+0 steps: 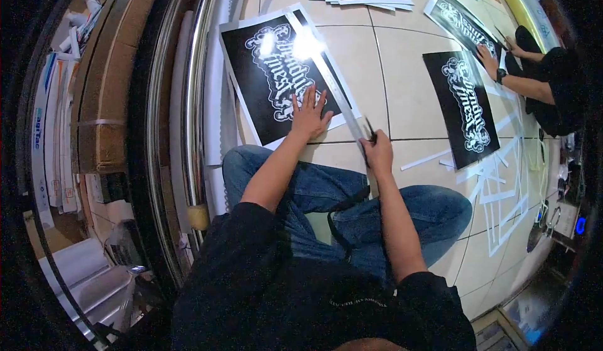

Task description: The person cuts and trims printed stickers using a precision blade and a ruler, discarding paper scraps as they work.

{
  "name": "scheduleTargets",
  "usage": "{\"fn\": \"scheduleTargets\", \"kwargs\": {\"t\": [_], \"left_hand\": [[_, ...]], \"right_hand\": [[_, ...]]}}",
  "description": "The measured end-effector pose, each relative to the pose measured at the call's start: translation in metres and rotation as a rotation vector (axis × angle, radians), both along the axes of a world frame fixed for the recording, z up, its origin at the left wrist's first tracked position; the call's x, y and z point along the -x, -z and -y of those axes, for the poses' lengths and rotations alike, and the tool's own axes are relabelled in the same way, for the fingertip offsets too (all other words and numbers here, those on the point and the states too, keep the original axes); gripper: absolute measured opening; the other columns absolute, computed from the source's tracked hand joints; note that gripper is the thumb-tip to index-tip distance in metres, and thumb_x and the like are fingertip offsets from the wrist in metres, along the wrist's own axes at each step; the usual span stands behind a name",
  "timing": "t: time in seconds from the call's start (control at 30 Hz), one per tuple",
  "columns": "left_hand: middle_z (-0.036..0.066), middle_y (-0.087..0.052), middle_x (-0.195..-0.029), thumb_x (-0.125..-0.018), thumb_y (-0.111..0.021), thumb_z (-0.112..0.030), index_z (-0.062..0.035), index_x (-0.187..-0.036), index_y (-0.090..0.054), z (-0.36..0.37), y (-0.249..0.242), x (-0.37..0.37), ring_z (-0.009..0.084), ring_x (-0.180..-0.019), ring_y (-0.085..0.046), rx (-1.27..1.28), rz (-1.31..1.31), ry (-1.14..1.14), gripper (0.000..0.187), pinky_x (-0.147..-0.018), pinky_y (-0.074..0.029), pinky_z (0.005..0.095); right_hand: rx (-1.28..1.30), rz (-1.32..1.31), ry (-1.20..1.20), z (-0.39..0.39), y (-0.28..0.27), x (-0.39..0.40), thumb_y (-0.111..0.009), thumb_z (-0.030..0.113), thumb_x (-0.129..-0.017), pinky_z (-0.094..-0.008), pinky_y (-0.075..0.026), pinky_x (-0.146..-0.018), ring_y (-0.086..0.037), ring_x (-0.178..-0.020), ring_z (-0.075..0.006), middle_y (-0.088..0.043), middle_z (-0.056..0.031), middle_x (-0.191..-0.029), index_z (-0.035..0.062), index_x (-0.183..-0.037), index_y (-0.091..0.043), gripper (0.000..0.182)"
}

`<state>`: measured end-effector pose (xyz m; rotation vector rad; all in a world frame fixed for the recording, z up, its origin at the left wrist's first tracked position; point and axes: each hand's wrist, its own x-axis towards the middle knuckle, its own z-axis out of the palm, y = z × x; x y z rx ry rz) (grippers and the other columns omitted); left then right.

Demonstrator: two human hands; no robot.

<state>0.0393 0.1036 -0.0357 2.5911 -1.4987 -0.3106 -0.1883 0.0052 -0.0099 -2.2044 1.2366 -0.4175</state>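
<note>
Pressing left hand on poster

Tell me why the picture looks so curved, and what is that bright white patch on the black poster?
Head view: a fisheye lens bends the floor tiles and darkens the corners. The white patch is lamp glare on the glossy poster and the metal ruler, near the left hand. The right hand grips a dark cutting tool; edges look soft, centre sharp.

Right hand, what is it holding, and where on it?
The right hand grips a thin dark cutting tool by its lower end, tip against the metal ruler. The left hand holds nothing; it presses flat on the poster.
</note>
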Motion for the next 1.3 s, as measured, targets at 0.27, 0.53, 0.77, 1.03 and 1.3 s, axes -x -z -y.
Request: {"fn": "scheduleTargets", "kwargs": {"t": [0.27,0.53,0.77,1.03,1.3], "left_hand": [[0.02,-0.03,-0.158,-0.092,-0.053,-0.062,-0.0034,-0.147,-0.041,0.024,-0.048,-0.024,0.0371,-0.146,-0.028,0.144,-0.098,-0.014,0.081,-0.118,-0.022,0.0509],[0.013,-0.023,-0.163,-0.09,-0.048,-0.068,-0.0174,-0.157,-0.028,0.045,-0.005,-0.048,0.0361,-0.15,-0.019,0.165,0.135,0.09,0.087,-0.119,-0.01,0.0593],[0.009,-0.026,-0.163,-0.087,-0.052,-0.068,-0.0116,-0.156,-0.03,0.045,-0.009,-0.038,0.0406,-0.15,-0.016,0.163,0.129,0.116,0.092,-0.116,-0.006,0.068],[0.007,-0.028,-0.162,-0.085,-0.052,-0.074,-0.0138,-0.155,-0.033,0.041,-0.015,-0.036,0.0371,-0.149,-0.02,0.139,0.122,0.179,0.094,-0.115,-0.002,0.0703],[0.01,-0.022,-0.164,-0.081,-0.058,-0.073,-0.0109,-0.157,-0.027,0.046,-0.018,-0.037,0.0352,-0.151,-0.017,0.136,0.058,0.169,0.103,-0.114,-0.004,0.0698]], "right_hand": [[-0.263,-0.286,-0.113,0.012,-0.018,0.024,-0.079,0.04,-0.079,-0.0479,-0.052,-0.077,-0.067,-0.091,-0.0391,-0.07,-0.0201,-0.095,0.003,-0.099,-0.064,0.045],[-0.175,-0.145,-0.059,0.012,-0.015,-0.004,-0.072,0.045,-0.086,-0.0491,-0.051,-0.069,-0.066,-0.081,-0.0422,-0.068,-0.0212,-0.084,0.0018,-0.092,-0.059,0.046],[-0.25,-0.314,-0.18,0.03,-0.031,-0.015,-0.074,0.045,-0.084,-0.0489,-0.051,-0.07,-0.066,-0.08,-0.0413,-0.067,-0.0214,-0.083,0.0012,-0.09,-0.057,0.048],[-0.394,-0.247,-0.146,0.053,-0.033,-0.032,-0.078,0.044,-0.081,-0.045,-0.05,-0.063,-0.065,-0.071,-0.0385,-0.065,-0.0183,-0.075,0.0013,-0.084,-0.055,0.049],[-0.368,-0.209,-0.136,0.05,-0.025,-0.044,-0.085,0.039,-0.077,-0.0393,-0.046,-0.056,-0.057,-0.057,-0.0294,-0.056,-0.0118,-0.063,0.0019,-0.08,-0.052,0.05]]}}
